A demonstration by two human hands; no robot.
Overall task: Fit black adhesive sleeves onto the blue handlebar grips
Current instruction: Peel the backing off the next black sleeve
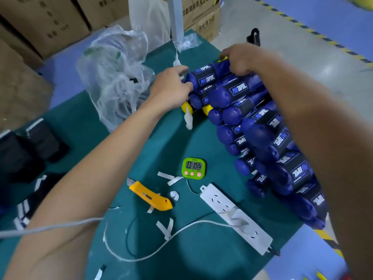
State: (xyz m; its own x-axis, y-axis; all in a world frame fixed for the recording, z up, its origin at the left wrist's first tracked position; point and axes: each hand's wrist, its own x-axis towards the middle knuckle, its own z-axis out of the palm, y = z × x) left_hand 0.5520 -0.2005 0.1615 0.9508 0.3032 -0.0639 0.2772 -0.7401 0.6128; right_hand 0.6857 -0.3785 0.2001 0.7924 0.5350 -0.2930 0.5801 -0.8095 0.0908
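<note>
My left hand (171,87) pinches one end of the top grip (220,68), right hand (242,59) curls round the other, probably steadying it on the pile (272,142) (sleeve (203,76) on).

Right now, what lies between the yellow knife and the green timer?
In the head view, two white paper strips lie on the teal mat there.

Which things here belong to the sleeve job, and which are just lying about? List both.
Job: top grip, in hand; stack of sleeved grips; dark piles at left, likely sleeves.
Lying about: timer; knife; power strip; plastic bag; paper strips.
</note>
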